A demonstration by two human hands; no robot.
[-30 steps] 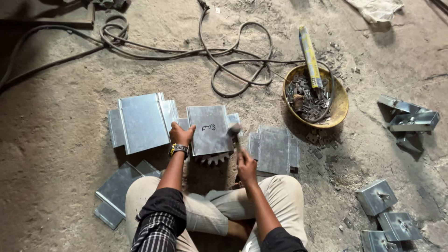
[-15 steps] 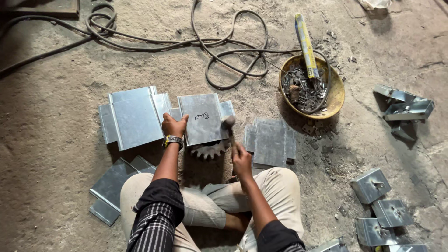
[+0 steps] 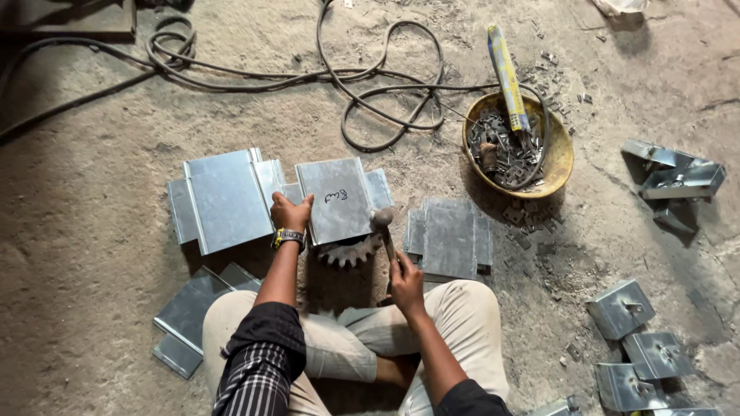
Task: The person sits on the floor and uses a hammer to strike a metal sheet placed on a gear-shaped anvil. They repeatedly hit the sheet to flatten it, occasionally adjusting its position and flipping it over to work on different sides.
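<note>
I sit cross-legged on a dirt floor. My left hand (image 3: 290,212), with a watch on the wrist, presses on the left edge of a bent sheet-metal piece (image 3: 335,199) that rests on a toothed gear wheel (image 3: 348,251). My right hand (image 3: 405,279) grips the handle of a small hammer (image 3: 383,223), whose head is at the sheet's right edge.
More folded metal sheets lie to the left (image 3: 223,196), right (image 3: 449,236) and by my left knee (image 3: 189,312). A yellow bowl (image 3: 556,154) of small metal scraps holds a long yellow tool. Metal brackets (image 3: 678,179) and boxes (image 3: 620,306) lie right. Black cables (image 3: 370,85) loop ahead.
The hammer head has come down from above the sheet to its right edge. My left hand stays on the sheet. The view has shifted slightly.
</note>
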